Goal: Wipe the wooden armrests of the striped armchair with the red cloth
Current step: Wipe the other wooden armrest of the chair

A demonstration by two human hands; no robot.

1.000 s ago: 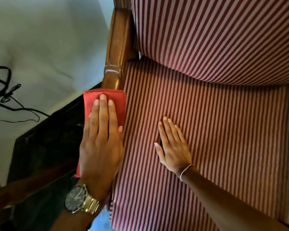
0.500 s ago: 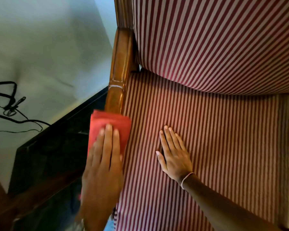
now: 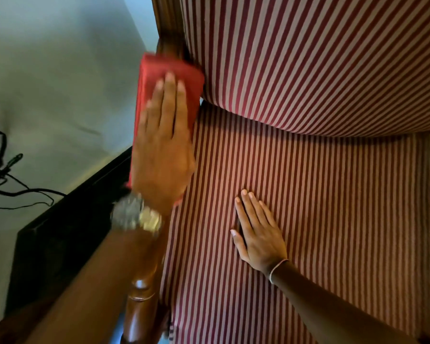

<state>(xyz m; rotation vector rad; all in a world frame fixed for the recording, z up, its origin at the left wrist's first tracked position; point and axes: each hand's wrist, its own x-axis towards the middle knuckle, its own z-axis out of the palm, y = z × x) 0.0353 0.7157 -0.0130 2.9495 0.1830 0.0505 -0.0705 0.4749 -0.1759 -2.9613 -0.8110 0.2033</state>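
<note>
- Left hand (image 3: 163,147) lies flat, fingers straight & together, palm pressing the red cloth (image 3: 159,70) onto the wooden armrest (image 3: 144,301); no closed grip, just pressing.
- Cloth sits at approx 10 o'clock in view, far end touching the striped backrest (image 3: 308,58).
- Hand & watch (image 3: 137,216) blurred.
- Right hand (image 3: 257,234) rests open, palm down on the striped seat (image 3: 333,194), approx 5 o'clock from the cloth, holding nothing.
- Armrest post shows at 6 o'clock; black cables (image 3: 0,175) at 9 o'clock.
</note>
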